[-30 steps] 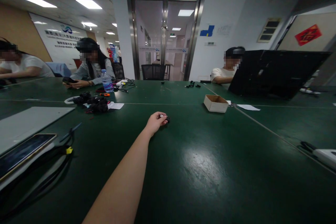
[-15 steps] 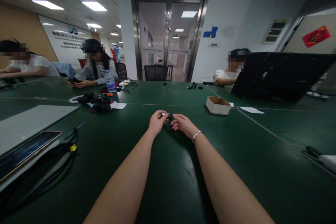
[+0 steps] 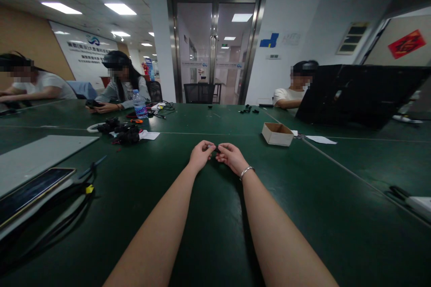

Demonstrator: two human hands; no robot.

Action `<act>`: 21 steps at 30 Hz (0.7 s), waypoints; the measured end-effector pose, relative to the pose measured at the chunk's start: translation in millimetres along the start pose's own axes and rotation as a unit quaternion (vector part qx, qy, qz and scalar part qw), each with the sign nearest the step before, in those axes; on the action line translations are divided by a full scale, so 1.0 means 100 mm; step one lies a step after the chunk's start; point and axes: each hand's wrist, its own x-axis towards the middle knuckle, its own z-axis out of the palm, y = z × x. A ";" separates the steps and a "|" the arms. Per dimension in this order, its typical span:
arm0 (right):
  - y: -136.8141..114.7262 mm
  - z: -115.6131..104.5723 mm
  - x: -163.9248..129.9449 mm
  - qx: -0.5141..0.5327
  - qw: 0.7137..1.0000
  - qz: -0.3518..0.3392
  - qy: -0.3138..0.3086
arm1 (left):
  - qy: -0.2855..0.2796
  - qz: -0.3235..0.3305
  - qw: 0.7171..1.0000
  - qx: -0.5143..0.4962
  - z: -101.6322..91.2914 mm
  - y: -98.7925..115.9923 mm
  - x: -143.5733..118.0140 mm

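Over the middle of the green table (image 3: 215,197), both of my hands meet at a small dark object (image 3: 216,148). Its kind is too small to make out, and fingers cover most of it. My left hand (image 3: 201,154) pinches its left end, where a light-coloured bit shows at the fingertips. From the other side my right hand (image 3: 232,157), with a silver bracelet on the wrist, holds the right end between thumb and fingers. To the right of my hands is an open cardboard box (image 3: 278,134).
A phone (image 3: 33,195) and black cables (image 3: 85,206) lie at the left near a grey panel (image 3: 40,157). Farther back are dark gear (image 3: 123,130), a water bottle (image 3: 139,104) and small black pieces (image 3: 248,109). A black screen (image 3: 357,96) stands right. Several people sit around.
My right hand has shifted slightly left, closer to my left hand, and less of the dark object shows between them. The whole view has moved a little.
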 end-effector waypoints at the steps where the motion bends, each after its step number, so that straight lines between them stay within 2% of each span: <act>1: 0.00 -0.01 0.01 0.002 1.000 -0.005 0.007 | -0.002 -0.008 1.000 0.013 0.01 0.00 0.01; 7: 0.00 -0.04 0.03 0.018 0.999 -0.022 0.022 | -0.001 -0.046 0.999 -0.007 0.04 0.07 0.00; 12: 0.00 -0.05 0.02 0.029 0.999 -0.020 0.011 | -0.018 -0.063 0.997 -0.031 0.00 0.12 -0.04; 21: -0.03 -0.03 -0.02 0.036 0.999 -0.025 0.007 | 0.004 -0.048 0.999 0.002 0.00 0.02 0.01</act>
